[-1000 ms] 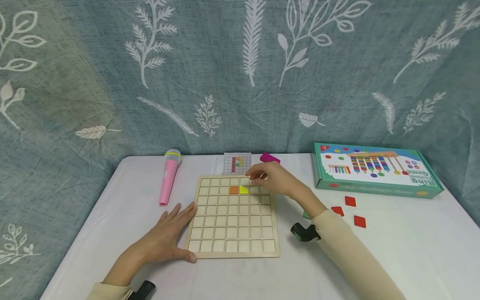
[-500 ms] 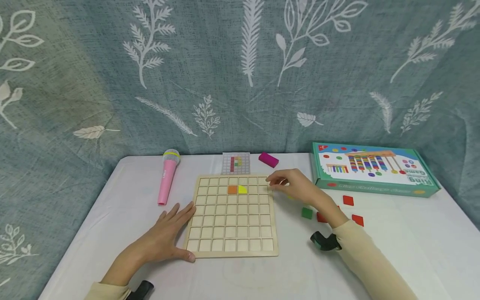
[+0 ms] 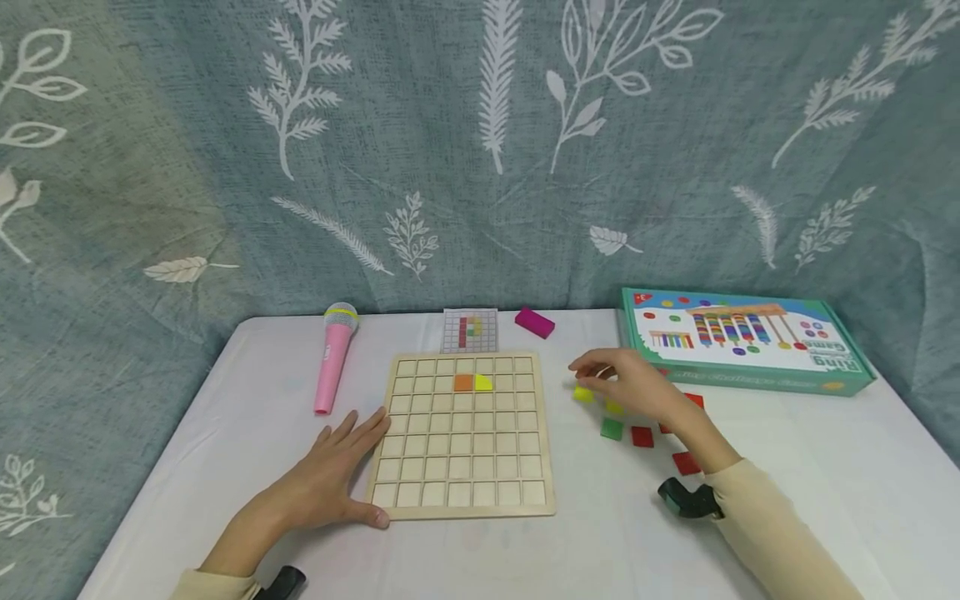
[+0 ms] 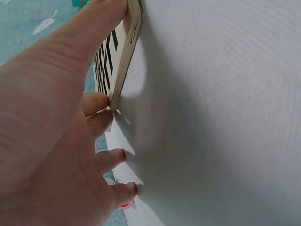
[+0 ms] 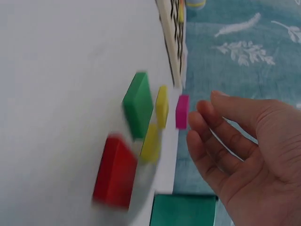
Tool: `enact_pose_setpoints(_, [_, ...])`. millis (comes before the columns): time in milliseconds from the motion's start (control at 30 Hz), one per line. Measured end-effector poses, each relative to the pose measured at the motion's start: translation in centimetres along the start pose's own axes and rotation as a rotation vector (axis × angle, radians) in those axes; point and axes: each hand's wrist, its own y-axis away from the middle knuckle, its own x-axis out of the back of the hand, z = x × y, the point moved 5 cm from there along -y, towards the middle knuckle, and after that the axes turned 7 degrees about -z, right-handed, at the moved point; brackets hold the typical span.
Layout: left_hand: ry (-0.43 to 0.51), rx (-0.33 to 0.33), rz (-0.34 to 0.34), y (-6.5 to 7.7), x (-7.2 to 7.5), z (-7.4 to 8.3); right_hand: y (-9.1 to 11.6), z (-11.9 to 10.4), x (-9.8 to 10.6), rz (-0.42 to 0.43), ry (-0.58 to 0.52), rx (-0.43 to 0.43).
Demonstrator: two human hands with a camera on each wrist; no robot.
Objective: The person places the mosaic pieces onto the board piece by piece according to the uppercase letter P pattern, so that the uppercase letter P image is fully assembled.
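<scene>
A wooden grid board (image 3: 450, 450) lies flat on the table, with an orange square tile (image 3: 463, 382) and a yellow quarter-circle tile (image 3: 483, 383) in neighbouring cells. My left hand (image 3: 337, 467) rests against its left edge, fingers spread and thumb at the near corner. Right of the board, my right hand (image 3: 626, 379) hovers over loose yellow tiles (image 3: 583, 394), partly covering them. Its fingers are loosely bent, and the right wrist view shows nothing between them. Below it lie a green tile (image 3: 611, 429) and several red tiles (image 3: 642, 437), some partly behind the arm.
Behind the board lies a printed grid card (image 3: 470, 332) showing coloured squares. Beside that card is a magenta block (image 3: 535, 323). A pink toy microphone (image 3: 335, 358) lies at the left. The green game box (image 3: 742, 342) occupies the back right, just beyond my right hand.
My right hand has moved right, from over the top of the board to above the loose yellow tiles. Green and red tiles it hid are now visible. The left hand stays in place.
</scene>
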Motion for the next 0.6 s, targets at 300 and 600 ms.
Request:
enact_pose_setpoints(300, [0.000,-0.005,-0.009,0.1,0.1,0.2,2.9,2.0,1.6,0.046,0.030,-0.059])
enact_pose_setpoints(600, [0.005,-0.009,-0.005,0.1,0.0,0.1,6.5,3.6,4.2,0.070,0.068,-0.079])
